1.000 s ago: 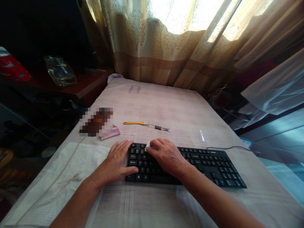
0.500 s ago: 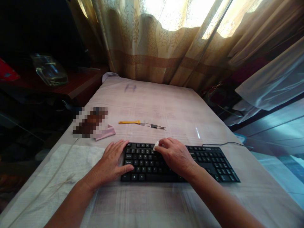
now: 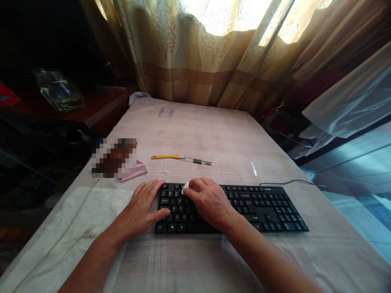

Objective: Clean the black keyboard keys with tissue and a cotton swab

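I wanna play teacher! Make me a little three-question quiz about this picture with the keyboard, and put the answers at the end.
1. What is pinched in the fingers of the person's right hand?
2. True or false: the person's left hand is at the right end of the keyboard.
3. Fill the gap: in the picture, the pink cloth lies to the ____ of the yellow-handled tool.

Key:
1. A small white wad; what it is made of is hard to tell.
2. False: it is at the left end.
3. Left.
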Action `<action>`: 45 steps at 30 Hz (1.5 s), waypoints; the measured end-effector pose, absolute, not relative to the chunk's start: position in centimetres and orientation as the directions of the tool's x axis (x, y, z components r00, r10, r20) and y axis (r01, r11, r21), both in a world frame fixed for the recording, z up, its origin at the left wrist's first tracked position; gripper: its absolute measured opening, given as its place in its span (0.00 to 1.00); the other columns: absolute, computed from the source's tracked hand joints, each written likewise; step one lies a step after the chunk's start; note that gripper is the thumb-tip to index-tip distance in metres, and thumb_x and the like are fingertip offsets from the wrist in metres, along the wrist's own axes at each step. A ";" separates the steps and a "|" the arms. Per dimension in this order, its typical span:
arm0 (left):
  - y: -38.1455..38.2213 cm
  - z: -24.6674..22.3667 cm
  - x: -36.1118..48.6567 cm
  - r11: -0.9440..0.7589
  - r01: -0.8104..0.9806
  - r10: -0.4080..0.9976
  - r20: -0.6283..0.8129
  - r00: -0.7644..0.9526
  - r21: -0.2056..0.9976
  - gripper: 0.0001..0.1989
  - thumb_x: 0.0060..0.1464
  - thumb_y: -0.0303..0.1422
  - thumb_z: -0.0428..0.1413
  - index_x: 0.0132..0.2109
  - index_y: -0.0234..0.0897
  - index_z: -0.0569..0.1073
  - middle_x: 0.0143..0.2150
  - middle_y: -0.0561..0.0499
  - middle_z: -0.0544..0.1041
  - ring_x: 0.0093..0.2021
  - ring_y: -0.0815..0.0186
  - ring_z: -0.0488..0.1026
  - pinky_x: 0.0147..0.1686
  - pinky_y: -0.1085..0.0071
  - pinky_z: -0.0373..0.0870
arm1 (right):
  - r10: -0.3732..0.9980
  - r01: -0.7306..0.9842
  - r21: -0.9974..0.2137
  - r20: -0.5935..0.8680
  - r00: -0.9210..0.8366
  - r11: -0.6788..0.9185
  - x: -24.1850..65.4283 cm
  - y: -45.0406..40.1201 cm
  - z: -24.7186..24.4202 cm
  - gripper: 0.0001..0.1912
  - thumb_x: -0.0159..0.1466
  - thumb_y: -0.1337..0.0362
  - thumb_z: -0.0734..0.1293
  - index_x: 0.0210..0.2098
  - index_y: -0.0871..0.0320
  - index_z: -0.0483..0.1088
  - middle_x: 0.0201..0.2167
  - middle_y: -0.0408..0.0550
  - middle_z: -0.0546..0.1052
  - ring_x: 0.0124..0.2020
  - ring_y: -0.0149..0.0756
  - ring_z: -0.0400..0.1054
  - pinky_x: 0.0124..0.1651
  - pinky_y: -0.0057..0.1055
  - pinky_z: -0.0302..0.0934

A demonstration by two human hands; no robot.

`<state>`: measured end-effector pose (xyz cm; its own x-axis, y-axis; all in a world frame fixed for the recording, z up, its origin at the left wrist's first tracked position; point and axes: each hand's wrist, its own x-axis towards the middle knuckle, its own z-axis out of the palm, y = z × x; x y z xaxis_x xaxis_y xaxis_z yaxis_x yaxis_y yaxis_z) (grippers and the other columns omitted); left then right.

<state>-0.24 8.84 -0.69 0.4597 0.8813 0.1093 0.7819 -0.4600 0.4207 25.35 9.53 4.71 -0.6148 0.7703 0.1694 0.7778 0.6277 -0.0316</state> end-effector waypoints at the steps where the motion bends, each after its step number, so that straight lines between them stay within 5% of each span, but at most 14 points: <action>1: 8.8 -0.8 -0.3 -0.462 0.782 0.881 0.115 0.459 0.419 0.37 0.60 0.54 0.50 0.69 0.39 0.58 0.68 0.39 0.66 0.68 0.50 0.61 0.68 0.47 0.52 | 0.776 0.784 -0.031 0.173 -0.607 0.620 25.7 9.4 4.6 0.08 0.69 0.65 0.66 0.45 0.52 0.76 0.41 0.48 0.77 0.41 0.38 0.67 0.43 0.32 0.61; 34: 9.5 -1.9 -1.0 -0.507 0.791 0.862 0.222 0.457 0.343 0.34 0.61 0.54 0.47 0.67 0.41 0.60 0.64 0.41 0.71 0.64 0.50 0.67 0.64 0.50 0.61 | 0.927 0.946 0.087 0.190 -0.323 0.312 35.4 8.7 5.7 0.14 0.65 0.73 0.64 0.43 0.52 0.79 0.42 0.49 0.78 0.40 0.37 0.69 0.41 0.31 0.60; 45: 9.6 -2.3 -1.3 -0.501 0.796 0.865 0.233 0.445 0.341 0.34 0.60 0.54 0.47 0.67 0.42 0.60 0.64 0.41 0.71 0.63 0.49 0.68 0.64 0.50 0.61 | 0.908 0.918 0.091 0.140 -0.396 0.386 34.8 7.7 5.3 0.12 0.66 0.72 0.66 0.43 0.53 0.78 0.41 0.50 0.77 0.40 0.38 0.68 0.42 0.32 0.60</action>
<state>-1.26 9.64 -2.33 0.4447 0.8649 0.2327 0.7956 -0.5008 0.3410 34.85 7.68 5.33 -0.3957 0.9077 0.1395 0.9179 0.3862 0.0908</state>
